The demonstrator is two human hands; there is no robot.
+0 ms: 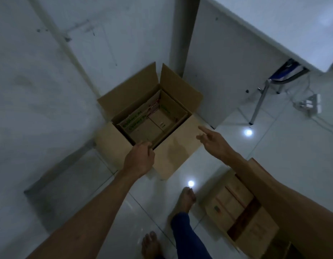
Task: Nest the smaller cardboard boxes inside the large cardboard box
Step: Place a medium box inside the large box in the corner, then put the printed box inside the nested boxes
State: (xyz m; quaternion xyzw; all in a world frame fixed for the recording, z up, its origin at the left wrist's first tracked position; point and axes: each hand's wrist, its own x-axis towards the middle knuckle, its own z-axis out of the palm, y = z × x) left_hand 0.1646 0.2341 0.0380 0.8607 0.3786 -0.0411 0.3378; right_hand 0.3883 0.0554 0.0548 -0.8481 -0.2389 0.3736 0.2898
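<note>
Cardboard big box (177, 148), flaps spread, holds nested boxes (152, 122); left hand (140, 157) pinches its near rim, right hand (213, 142) hovers, fingers splayed.

Both bare arms stretched forward, left hand (140, 157) curled with knuckles up, right hand (213, 142) loose, index finger pointing forward

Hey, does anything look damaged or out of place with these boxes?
One thing: the big box has a dark blotch, like a stain, on its near flap, between the left hand and right hand. The boxes inside sit level. Another box lies on the floor outside.
</note>
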